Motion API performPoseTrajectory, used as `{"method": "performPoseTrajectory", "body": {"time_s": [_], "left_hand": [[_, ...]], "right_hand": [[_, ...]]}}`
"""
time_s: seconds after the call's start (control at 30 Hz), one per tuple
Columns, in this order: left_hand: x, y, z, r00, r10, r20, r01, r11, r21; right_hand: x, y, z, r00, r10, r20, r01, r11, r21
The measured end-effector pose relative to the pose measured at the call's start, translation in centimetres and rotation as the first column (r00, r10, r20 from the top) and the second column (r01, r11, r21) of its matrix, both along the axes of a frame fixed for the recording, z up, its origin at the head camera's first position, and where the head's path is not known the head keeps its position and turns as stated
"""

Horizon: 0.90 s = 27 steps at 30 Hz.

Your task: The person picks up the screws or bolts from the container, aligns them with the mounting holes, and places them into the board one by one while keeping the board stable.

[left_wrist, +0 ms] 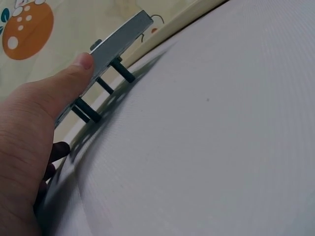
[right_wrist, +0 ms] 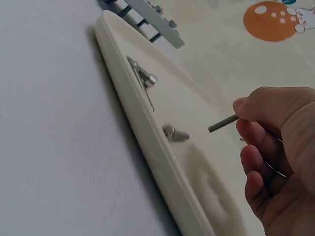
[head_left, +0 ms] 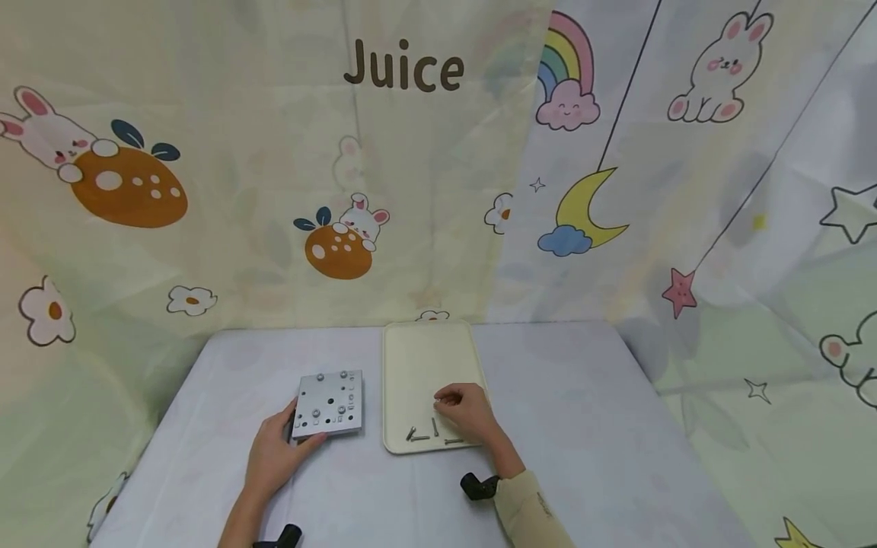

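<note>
My left hand (head_left: pixel 270 457) grips a square metal plate (head_left: pixel 327 399) at its near left corner, thumb along the front edge. Several screws (left_wrist: pixel 122 70) pass through the plate, with heads on top and threaded ends poking out beneath, close over the white cloth. Over the cream tray (head_left: pixel 393 358), my right hand (head_left: pixel 469 415) pinches a thin metal screw (right_wrist: pixel 223 123) between thumb and forefinger. Its slim shank points out from the fingertips, while the other end is hidden in the hand. Several loose screws (right_wrist: pixel 142 73) lie in the tray along its near side.
A white cloth covers the table (head_left: pixel 555 396), and the tray's raised rim (right_wrist: pixel 142 142) stands above it. Patterned curtains (head_left: pixel 253 251) hang behind and at both sides. A black wrist device (head_left: pixel 479 487) is strapped at my right sleeve, with another (head_left: pixel 284 536) at my left wrist.
</note>
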<state>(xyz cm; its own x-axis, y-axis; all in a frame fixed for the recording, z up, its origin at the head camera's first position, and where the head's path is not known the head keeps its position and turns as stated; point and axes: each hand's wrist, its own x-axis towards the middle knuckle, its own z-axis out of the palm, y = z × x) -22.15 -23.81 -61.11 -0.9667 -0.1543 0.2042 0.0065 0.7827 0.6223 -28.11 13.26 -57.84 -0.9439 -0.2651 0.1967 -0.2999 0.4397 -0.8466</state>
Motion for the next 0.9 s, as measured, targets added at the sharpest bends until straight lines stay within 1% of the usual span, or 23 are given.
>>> {"method": "performPoseTrajectory", "body": {"time_s": [0.13,0.27,0.37,0.47,0.57,0.7,0.77,0.83,0.9], "left_hand": [[-0.2,-0.1,0.1,1.0,-0.009,-0.019,0.009,1.0,0.002],[-0.3,0.0,0.5,0.999,-0.027,-0.035,0.027,1.0,0.01],[-0.6,0.0,0.7,0.998,-0.035,-0.048,0.035,0.999,0.012],[-0.7,0.0,0.7,0.997,-0.043,-0.058,0.044,0.999,0.013],[-0.6,-0.1,0.5,0.998,-0.04,-0.054,0.041,0.999,0.013],[0.1,-0.2,0.0,0.999,-0.024,-0.024,0.024,1.0,0.006],[0.3,-0.3,-0.2,1.0,-0.022,-0.018,0.022,1.0,0.004],[0.3,-0.3,-0.2,0.999,-0.022,-0.025,0.022,1.0,0.004],[0.1,-0.4,-0.1,0.998,-0.026,-0.048,0.026,1.0,0.005]], "right_hand": [[-0.6,-1.5,0.7,1.0,0.021,-0.007,-0.021,1.0,-0.021],[-1.2,-3.1,1.5,0.999,0.05,-0.018,-0.051,0.998,-0.035],[-1.9,-4.4,2.3,0.997,0.072,-0.03,-0.073,0.997,-0.019],[-2.5,-5.7,3.1,0.996,0.08,-0.038,-0.079,0.997,0.019],[-2.9,-6.9,3.7,0.995,0.09,-0.038,-0.089,0.995,0.041],[-3.2,-8.4,4.0,0.994,0.11,-0.02,-0.108,0.993,0.054],[-3.5,-9.0,4.2,0.993,0.119,-0.018,-0.118,0.991,0.061],[-4.1,-9.6,4.3,0.992,0.12,-0.027,-0.118,0.99,0.075],[-4.8,-10.2,4.5,0.991,0.121,-0.054,-0.116,0.99,0.084]]}}
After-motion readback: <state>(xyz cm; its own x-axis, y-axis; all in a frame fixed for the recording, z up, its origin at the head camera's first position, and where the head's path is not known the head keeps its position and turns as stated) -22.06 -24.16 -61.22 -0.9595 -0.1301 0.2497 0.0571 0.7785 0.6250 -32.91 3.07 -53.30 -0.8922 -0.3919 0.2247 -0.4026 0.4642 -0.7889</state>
